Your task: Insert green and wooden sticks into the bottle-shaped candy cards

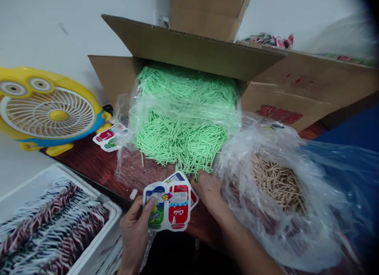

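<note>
Holds packet (pixel 179 207) in left hand (pixel 134 227) at table (pixel 94 164) edge; has right hand (pixel 209 188) at green sticks (pixel 180 136), cannot tell if gripping any. Seems midway, with bin (pixel 112 221) crowded and plenty of sticks left.

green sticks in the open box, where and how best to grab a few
The green sticks are likely best pinched at the pile's front edge, coming from the near side, where the right hand is. There they lie loose and uncovered, while clear plastic drapes across them farther back and a box flap juts out above.
</note>
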A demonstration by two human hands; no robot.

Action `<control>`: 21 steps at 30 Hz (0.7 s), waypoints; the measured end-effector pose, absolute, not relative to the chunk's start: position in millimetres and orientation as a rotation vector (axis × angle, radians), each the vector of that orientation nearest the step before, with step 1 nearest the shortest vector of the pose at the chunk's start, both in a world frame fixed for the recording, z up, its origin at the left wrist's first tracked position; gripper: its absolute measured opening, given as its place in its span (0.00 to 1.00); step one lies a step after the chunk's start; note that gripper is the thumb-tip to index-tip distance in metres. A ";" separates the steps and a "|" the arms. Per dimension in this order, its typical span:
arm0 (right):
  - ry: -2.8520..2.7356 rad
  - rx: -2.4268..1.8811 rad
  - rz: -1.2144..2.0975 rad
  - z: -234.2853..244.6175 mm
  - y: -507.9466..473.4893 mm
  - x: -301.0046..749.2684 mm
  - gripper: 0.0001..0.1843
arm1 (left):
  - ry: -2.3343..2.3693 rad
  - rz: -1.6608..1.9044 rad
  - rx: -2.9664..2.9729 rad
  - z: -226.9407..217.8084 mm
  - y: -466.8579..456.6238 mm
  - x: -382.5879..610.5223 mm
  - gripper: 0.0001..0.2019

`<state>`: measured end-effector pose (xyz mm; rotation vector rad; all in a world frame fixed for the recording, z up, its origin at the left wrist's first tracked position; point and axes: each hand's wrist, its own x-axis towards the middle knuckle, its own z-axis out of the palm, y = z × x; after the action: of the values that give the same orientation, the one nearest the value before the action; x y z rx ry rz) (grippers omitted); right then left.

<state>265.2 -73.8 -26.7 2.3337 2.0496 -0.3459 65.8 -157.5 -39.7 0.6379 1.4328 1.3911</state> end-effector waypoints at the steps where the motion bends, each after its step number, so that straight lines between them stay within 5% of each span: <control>1: 2.045 2.321 -0.337 -26.7 -73.7 261.9 0.14 | 1.422 1.370 0.680 -39.0 -158.1 65.9 0.14; 12: 2.090 2.310 -0.571 -33.3 -77.7 279.3 0.15 | 1.426 1.289 1.048 -39.9 -159.9 66.0 0.07; 21: 2.140 2.582 -1.578 -51.4 -64.0 311.9 0.07 | 1.428 1.307 0.964 -45.1 -160.9 61.6 0.09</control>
<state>311.9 -64.0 -51.4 2.5825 2.1398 -1.5780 61.6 -160.9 -45.1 0.9644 1.4284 1.3071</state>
